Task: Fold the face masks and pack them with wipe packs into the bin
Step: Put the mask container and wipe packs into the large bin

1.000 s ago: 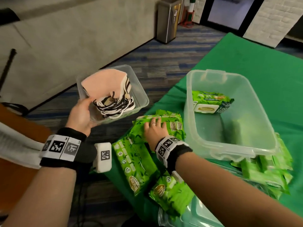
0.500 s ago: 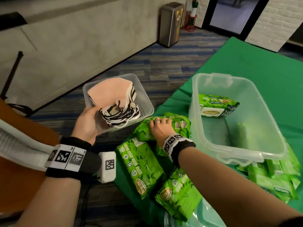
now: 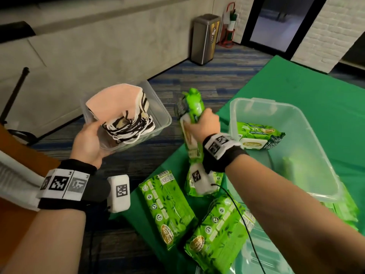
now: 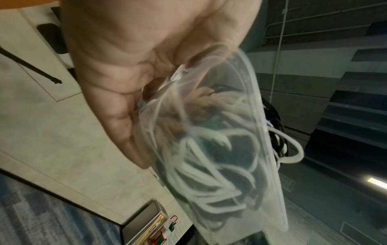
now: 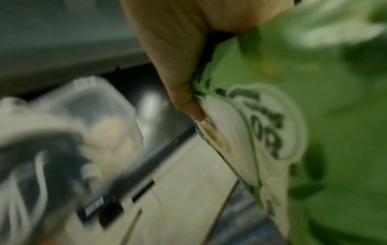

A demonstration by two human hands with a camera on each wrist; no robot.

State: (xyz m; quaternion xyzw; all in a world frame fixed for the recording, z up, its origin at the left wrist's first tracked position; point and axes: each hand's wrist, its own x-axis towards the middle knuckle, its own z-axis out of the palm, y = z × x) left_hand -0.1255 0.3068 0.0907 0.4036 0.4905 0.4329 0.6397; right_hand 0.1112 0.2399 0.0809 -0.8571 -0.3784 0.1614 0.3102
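Wipe pack (image 3: 190, 123) now lifted off surface (image 3: 308, 84) in right hand (image 3: 205, 125), fingers gripping; left hand (image 3: 88, 141) holds mask tub (image 3: 158, 107); bin (image 3: 296, 123) next.

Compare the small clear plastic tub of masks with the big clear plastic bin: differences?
The small clear tub is held up off the table by the left hand; the large clear bin rests on the green cloth. The tub holds masks; the bin holds one green wipe pack. Both are lidless.

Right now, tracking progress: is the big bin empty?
No. One wipe pack already lies inside the big bin; no masks there.
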